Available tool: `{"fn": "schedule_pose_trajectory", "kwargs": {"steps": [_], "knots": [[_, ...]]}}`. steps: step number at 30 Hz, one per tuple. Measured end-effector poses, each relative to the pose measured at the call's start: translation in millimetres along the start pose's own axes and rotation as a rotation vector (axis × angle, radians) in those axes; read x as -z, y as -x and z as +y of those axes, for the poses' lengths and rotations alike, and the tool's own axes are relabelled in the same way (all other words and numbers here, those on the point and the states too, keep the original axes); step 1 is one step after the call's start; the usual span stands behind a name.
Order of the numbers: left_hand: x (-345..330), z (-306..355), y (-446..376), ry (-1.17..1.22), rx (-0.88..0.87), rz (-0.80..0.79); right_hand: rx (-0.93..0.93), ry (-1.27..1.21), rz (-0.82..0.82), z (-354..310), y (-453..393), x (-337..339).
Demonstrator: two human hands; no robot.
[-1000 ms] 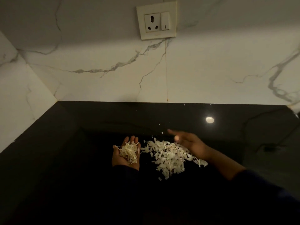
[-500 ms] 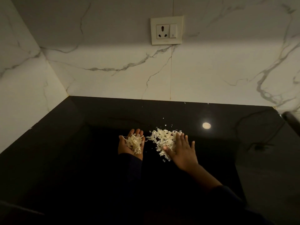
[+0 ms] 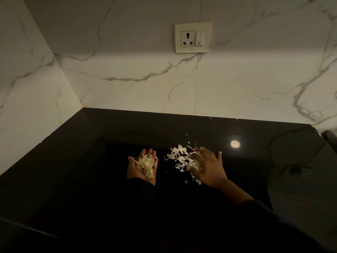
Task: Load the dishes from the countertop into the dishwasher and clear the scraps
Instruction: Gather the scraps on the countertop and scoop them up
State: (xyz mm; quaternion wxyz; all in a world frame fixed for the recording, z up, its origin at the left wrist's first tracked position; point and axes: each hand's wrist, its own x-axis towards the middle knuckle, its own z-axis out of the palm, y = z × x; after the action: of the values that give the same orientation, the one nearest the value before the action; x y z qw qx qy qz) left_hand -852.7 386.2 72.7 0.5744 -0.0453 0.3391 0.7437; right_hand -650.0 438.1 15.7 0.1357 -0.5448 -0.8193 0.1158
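Currently: left hand (image 3: 142,168) palm-up, fingers loosely cupped under a heap of pale shredded scraps (image 3: 145,165) lying in the palm. Right hand (image 3: 207,168) palm-down, fingers spread, pressing flat on a second pile of scraps (image 3: 179,157) on the black countertop (image 3: 73,161). Pile spilling out from under the right fingertips toward the left hand, a clear gap between the two. Loose flakes just beyond the right fingertips and beside the right wrist. Beyond both hands: marble backsplash (image 3: 127,92) with wall socket and switch (image 3: 192,38). Round light reflection (image 3: 234,144) on the countertop, right of the right hand. Dark sleeves on both forearms.
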Motion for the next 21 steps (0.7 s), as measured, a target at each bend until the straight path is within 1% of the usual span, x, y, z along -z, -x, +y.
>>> {"fn": "schedule_pose_trajectory", "kwargs": {"steps": [1,2,4,7,10,13,17,21], "knots": [[1.6,-0.9,0.8,0.000,-0.001,0.006,-0.069,-0.062,0.070,5.9,0.6,1.0],[2.5,-2.9,1.9,0.000,0.001,0.012,-0.136,-0.101,0.096,10.1,-0.3,1.4],[2.0,-9.0,4.7,-0.012,0.008,0.024,-0.193,-0.116,0.019,9.4,-2.7,0.4],[-3.8,-19.1,7.7,-0.026,0.031,0.019,-0.147,-0.067,-0.140,-4.5,-2.8,-3.1],[-8.7,-27.6,10.5,-0.045,0.053,0.019,-0.058,0.043,-0.195,-9.6,2.0,-5.9],[-9.6,-33.9,13.8,-0.051,0.071,0.033,0.002,0.042,-0.145,-10.5,5.5,-4.4],[-8.0,-40.1,17.9,-0.068,0.090,0.031,0.034,0.009,-0.084,-11.4,4.7,-2.9],[-6.4,-42.3,18.9,-0.073,0.113,0.045,0.045,-0.046,-0.093,-13.4,1.5,0.7]]}}
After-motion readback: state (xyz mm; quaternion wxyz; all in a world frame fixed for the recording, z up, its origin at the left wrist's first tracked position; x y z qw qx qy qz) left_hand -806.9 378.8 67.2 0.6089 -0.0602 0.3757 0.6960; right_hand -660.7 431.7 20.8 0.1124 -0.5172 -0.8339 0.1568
